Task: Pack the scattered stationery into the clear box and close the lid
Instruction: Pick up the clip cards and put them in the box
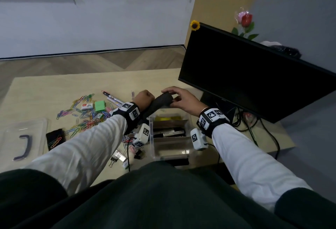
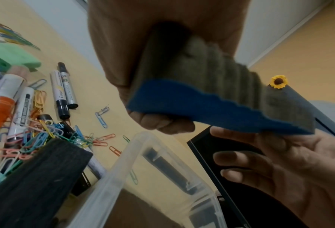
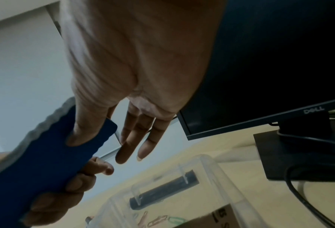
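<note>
My left hand (image 1: pixel 144 98) grips one end of a whiteboard eraser (image 1: pixel 160 102), blue foam with a grey felt face (image 2: pixel 211 98), held in the air above the far end of the clear box (image 1: pixel 151 137). At the eraser's other end my right hand (image 1: pixel 179 97) pinches it, the thumb (image 3: pixel 88 123) pressing on the blue side (image 3: pixel 45 154) while the other fingers hang straight. The box stands open with black markers (image 1: pixel 169 133) and something yellow inside. On the left of the table lies its clear lid (image 1: pixel 23 137) with a dark handle.
Several coloured paper clips (image 1: pixel 81 116), markers (image 1: pixel 112 98), a green block (image 1: pixel 100 105), a black pad (image 1: pixel 54 137) and binder clips (image 1: pixel 116 157) lie left of the box. A black monitor (image 1: pixel 254 75) and its cables (image 1: pixel 254 128) stand close on the right.
</note>
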Demonstrator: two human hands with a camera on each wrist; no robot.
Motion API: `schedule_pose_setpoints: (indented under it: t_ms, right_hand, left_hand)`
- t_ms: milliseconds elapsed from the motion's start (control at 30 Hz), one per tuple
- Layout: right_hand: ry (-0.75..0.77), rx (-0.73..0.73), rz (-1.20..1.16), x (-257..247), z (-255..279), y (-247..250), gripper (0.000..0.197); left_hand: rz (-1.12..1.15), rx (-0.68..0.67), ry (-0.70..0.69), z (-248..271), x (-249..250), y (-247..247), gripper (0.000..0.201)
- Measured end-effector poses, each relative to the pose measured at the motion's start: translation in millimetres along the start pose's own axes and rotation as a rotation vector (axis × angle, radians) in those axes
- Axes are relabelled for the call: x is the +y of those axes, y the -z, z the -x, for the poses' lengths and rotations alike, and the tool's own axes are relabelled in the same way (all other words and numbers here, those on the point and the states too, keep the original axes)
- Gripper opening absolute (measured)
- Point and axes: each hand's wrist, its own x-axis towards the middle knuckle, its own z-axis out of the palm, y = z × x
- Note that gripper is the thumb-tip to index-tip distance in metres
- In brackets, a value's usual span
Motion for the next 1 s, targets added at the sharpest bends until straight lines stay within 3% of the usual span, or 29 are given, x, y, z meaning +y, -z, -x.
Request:
schedule_pose_setpoints:
  t_ms: [133,300,400,467,600,800,1000]
  right_hand:
    - [0.023,0.0,0.046,-5,3,8,0.032]
    - [-0.026,0.105,0.014,-10,4,24,0.026]
    - [-0.048,0.152,0.13,-7,7,40,0.025]
    - [-0.046,0.1,0.254,-8,7,44,0.025]
    - [0.052,-0.111,0.578,-10,0,30,0.033]
    - [-0.059,-0.425,0.879,-3,-18,-4,0.042]
    - [-0.084,-0.556,0.969,-6,-30,-36,0.03]
  left_hand:
    - [0.175,-0.14,-0.001,8,5,-7,0.005]
    - [-0.036,-0.027,-0.061,6,-6,-13,0.008]
    - [-0.303,-0.02,-0.103,6,-21,-14,0.02]
    - [-0.408,-0.036,-0.141,7,-28,-16,0.031]
    - [-0.379,-0.099,-0.11,10,-36,-22,0.04]
    - [-0.301,-0.107,-0.055,14,-40,-18,0.038]
    - [-0.285,-0.082,0.004,13,-42,-20,0.039]
